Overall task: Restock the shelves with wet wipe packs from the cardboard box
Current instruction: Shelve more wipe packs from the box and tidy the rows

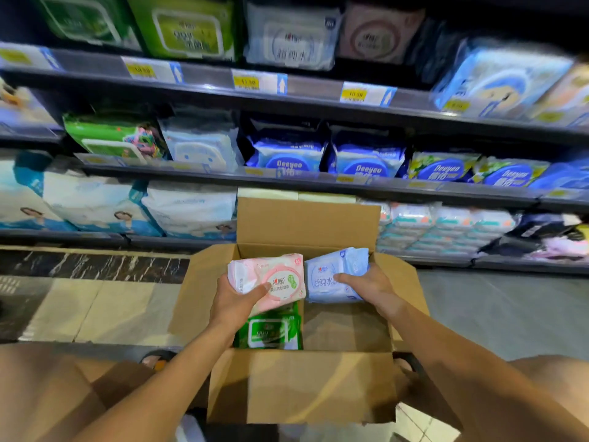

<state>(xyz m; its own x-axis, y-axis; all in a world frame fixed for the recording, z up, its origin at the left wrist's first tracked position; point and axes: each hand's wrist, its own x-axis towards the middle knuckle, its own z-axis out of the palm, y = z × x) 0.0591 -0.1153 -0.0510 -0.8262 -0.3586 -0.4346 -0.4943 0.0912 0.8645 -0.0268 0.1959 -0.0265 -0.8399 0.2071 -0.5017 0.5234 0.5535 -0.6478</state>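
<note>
An open cardboard box (pixel 306 387) stands on the floor in front of the shelves. My left hand (pixel 236 303) grips a pink wet wipe pack (pixel 271 279) above the box. My right hand (pixel 366 287) grips a light blue wet wipe pack (pixel 331 272) beside it. Both packs are held side by side over the box opening. A green wet wipe pack (pixel 271 330) lies inside the box under the pink one. On the top shelf stand matching green (pixel 185 27), blue-white (pixel 290 36) and pink (pixel 379 36) packs.
Shelf rails with yellow price tags (pixel 245 82) run across the view. The middle shelf holds blue Deeyeo packs (pixel 287 154); the bottom shelf holds large white packs (pixel 191 208). The box's back flap (pixel 306 221) stands upright. My knees frame the box on both sides.
</note>
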